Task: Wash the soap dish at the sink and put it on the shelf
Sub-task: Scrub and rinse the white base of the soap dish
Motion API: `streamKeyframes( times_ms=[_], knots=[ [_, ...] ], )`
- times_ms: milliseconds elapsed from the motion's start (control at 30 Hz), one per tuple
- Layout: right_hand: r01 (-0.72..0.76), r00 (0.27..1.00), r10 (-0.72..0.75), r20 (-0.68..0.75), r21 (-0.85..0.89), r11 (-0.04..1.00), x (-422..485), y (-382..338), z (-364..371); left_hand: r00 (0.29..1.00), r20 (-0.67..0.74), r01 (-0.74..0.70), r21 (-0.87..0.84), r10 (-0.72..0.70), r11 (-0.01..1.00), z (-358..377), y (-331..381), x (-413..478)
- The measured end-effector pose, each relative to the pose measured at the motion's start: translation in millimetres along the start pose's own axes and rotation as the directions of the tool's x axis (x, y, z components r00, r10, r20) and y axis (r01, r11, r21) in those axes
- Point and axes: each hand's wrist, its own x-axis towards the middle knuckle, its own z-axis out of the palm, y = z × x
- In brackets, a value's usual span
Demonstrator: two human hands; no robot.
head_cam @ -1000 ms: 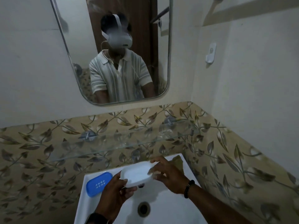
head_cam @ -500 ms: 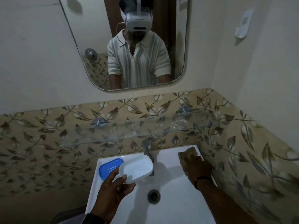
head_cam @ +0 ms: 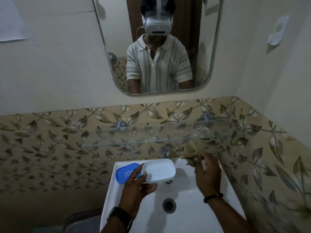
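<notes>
- The left hand (head_cam: 134, 187) is closed on the white soap dish (head_cam: 159, 170), hollow side up over the sink (head_cam: 193, 216), just under the tap (head_cam: 165, 151)
- The right hand (head_cam: 207, 174) pinches a yellowish scrub pad (head_cam: 191, 153), blurred, just beside the dish
- Likely step: scrubbing; keep the dish low over the basin, brace its rim and work the pad into its corners
- The blue insert (head_cam: 125, 172) rests on the sink's rim; the glass shelf (head_cam: 151, 137) waits above
</notes>
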Motion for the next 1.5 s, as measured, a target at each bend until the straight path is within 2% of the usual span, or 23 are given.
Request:
streamKeyframes(
  times_ms=[67,100,167,200,233,300,400,500,533,633,667,767,867,933,1000,1033,1067,1133,1200,1267,1333,1400,1500],
  knots=[
    [0.300,0.947,-0.298,0.117,-0.004,0.954,-5.4,-41.7,-4.9,1.000,0.010,-0.008,-0.011,0.008,1.000,8.6,-1.3,0.8],
    [0.444,0.867,-0.421,0.265,-0.029,0.896,-7.4,-58.0,-5.6,1.000,0.026,-0.011,-0.001,0.011,1.000,13.7,-2.2,0.7],
    [0.605,0.678,-0.448,0.583,-0.096,0.791,-14.8,-78.3,-2.2,0.995,0.092,-0.038,0.052,0.033,0.998,23.2,-5.0,-0.5],
    [0.617,0.623,-0.394,0.675,-0.115,0.778,-19.0,-83.2,0.3,0.992,0.119,-0.057,0.080,0.048,0.995,26.6,-6.2,-1.9],
    [0.601,0.605,-0.345,0.718,-0.127,0.789,-21.6,-86.8,1.1,0.990,0.132,-0.069,0.096,0.056,0.993,28.1,-6.8,-3.9],
    [0.616,0.611,-0.330,0.720,-0.171,0.769,-20.9,-88.7,0.3,0.987,0.147,-0.085,0.105,0.069,0.991,28.2,-5.8,-7.2],
    [0.720,0.619,-0.352,0.703,-0.328,0.612,-14.7,-86.0,-5.4,0.986,0.152,-0.094,0.127,0.074,0.987,28.0,-7.0,-12.6],
    [0.690,0.674,-0.228,0.702,-0.490,0.532,-9.7,-89.9,-8.3,0.985,0.135,-0.117,0.095,0.104,0.989,29.3,-9.6,-19.3],
    [0.652,0.699,-0.179,0.692,-0.514,0.558,-9.6,-91.3,-6.6,0.985,0.132,-0.123,0.079,0.112,0.989,30.2,-10.4,-20.4],
    [0.384,0.759,-0.055,0.649,-0.377,0.843,-17.7,-98.2,1.6,0.985,0.128,-0.117,0.027,0.112,0.993,30.0,-10.3,-22.1],
    [0.314,0.749,-0.032,0.662,-0.311,0.897,-21.6,-100.1,4.1,0.985,0.130,-0.116,0.021,0.113,0.993,28.9,-8.7,-22.8],
    [0.372,0.657,-0.102,0.747,-0.203,0.906,-26.5,-97.9,5.4,0.981,0.141,-0.139,0.033,0.133,0.990,22.6,-3.2,-23.8],
    [0.579,0.546,-0.211,0.811,-0.182,0.795,-16.8,-96.0,-3.6,0.980,0.147,-0.145,0.048,0.137,0.988,17.0,-5.2,-27.5],
    [0.742,0.481,-0.309,0.820,-0.193,0.642,-6.2,-99.0,-9.9,0.984,0.119,-0.139,0.028,0.135,0.990,13.7,-5.4,-31.7],
    [0.835,0.476,-0.339,0.812,-0.295,0.465,2.2,-102.6,-13.7,0.984,0.101,-0.150,0.003,0.149,0.989,11.5,-3.5,-34.8],
    [0.824,0.512,-0.305,0.803,-0.359,0.439,2.5,-106.4,-14.8,0.981,0.102,-0.165,0.003,0.164,0.986,12.0,-2.3,-35.9],
    [0.799,0.550,-0.273,0.789,-0.403,0.446,0.4,-110.1,-12.9,0.978,0.104,-0.181,0.007,0.179,0.984,13.2,-0.8,-36.6],
    [0.706,0.600,-0.233,0.765,-0.371,0.603,-12.4,-116.9,-3.0,0.976,0.093,-0.199,0.017,0.197,0.980,14.8,-0.7,-37.0],
    [0.621,0.593,-0.232,0.771,-0.255,0.741,-28.5,-122.9,7.4,0.976,0.094,-0.203,0.060,0.197,0.977,14.9,-2.0,-38.3],
    [0.697,0.519,-0.273,0.810,-0.215,0.684,-33.2,-120.5,9.5,0.977,0.101,-0.201,0.108,0.190,0.974,13.6,-3.7,-40.6],
    [0.792,0.492,-0.295,0.819,-0.280,0.543,-24.9,-115.4,2.5,0.975,0.100,-0.214,0.156,0.200,0.964,10.7,-5.1,-42.0],
    [0.817,0.529,-0.269,0.805,-0.397,0.419,-16.6,-116.5,-3.3,0.971,0.066,-0.239,0.163,0.231,0.957,7.4,-4.8,-40.0],
    [0.755,0.614,-0.174,0.770,-0.508,0.414,-19.9,-129.8,2.5,0.963,0.009,-0.267,0.151,0.269,0.952,3.9,-3.3,-30.9]
  ],
)
